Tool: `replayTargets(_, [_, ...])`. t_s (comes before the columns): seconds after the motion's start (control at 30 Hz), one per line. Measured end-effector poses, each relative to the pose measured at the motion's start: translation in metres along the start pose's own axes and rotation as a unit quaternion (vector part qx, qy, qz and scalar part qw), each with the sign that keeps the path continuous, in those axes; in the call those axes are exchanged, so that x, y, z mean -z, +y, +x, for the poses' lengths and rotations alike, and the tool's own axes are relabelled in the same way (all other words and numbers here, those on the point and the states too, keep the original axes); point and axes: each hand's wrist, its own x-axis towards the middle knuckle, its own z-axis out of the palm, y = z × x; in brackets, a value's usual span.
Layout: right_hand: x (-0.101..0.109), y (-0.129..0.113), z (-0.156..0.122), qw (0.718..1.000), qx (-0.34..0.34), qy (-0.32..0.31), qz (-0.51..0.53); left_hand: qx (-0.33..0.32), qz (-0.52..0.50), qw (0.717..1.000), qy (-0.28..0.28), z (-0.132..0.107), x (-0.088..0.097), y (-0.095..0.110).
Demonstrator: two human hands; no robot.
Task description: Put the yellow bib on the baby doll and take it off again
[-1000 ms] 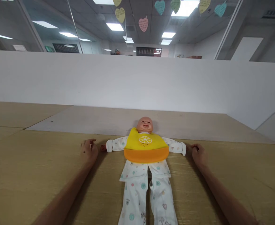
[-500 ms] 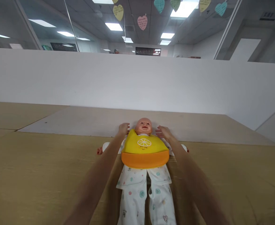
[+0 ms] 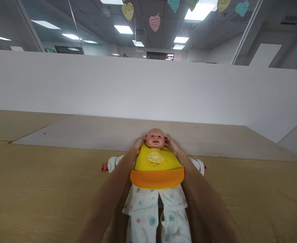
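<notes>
A baby doll (image 3: 155,137) lies on its back, face up, in white patterned clothes (image 3: 148,216). Over its chest is a yellow bib (image 3: 148,163) with a lemon-slice print and an orange catch pocket (image 3: 157,179). My left hand (image 3: 138,143) is at the left side of the doll's head and neck, by the bib's upper corner, fingers stretched inward and their tips partly hidden. On the other side, my right hand (image 3: 172,143) has its fingers extended against the head near the ear. The bib's neck ends are hidden.
The doll lies on a wooden surface (image 3: 49,182) with a paler strip (image 3: 87,131) behind its head. A white wall (image 3: 113,87) rises beyond, topped by glass with heart-shaped notes (image 3: 154,23). The doll's arms stretch out sideways beneath my forearms.
Both my hands have moved inward from beside the doll to the sides of its head and neck. The view has shifted slightly, and more of the doll's sleeves shows.
</notes>
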Motion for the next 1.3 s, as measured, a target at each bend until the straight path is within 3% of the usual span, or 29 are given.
replayTargets(0.1, [0.001,-0.006,-0.004,0.998,0.048,-0.024,0.016,0.029,-0.053,0.998,-0.020,-0.006,0.000,0.003])
replayTargets(0.23, [0.006,-0.005,-0.007,0.997,0.061,-0.044,0.019,-0.059,-0.069,0.995,-0.037,-0.017,-0.004,0.005])
replayTargets(0.33, [0.009,0.007,-0.012,0.997,0.071,-0.013,0.029,-0.089,-0.054,0.994,-0.033,-0.028,-0.008,-0.001])
replayTargets(0.53, [0.004,0.023,-0.060,0.992,0.118,-0.013,0.048,-0.084,-0.035,0.996,-0.017,-0.065,-0.016,-0.019])
replayTargets(0.73, [-0.003,0.026,-0.130,0.994,0.093,-0.040,0.028,-0.030,-0.038,0.999,-0.018,-0.121,-0.023,-0.036])
replayTargets(0.93, [-0.001,0.043,-0.181,0.996,0.069,-0.050,0.037,-0.002,-0.095,0.992,-0.085,-0.166,-0.025,-0.055])
replayTargets(1.13, [0.000,0.051,-0.209,0.996,0.062,-0.059,0.030,0.049,-0.124,0.989,-0.066,-0.192,-0.031,-0.066])
replayTargets(1.3, [-0.012,0.046,-0.214,0.994,0.037,-0.092,0.047,0.058,-0.137,0.986,-0.073,-0.200,-0.027,-0.073])
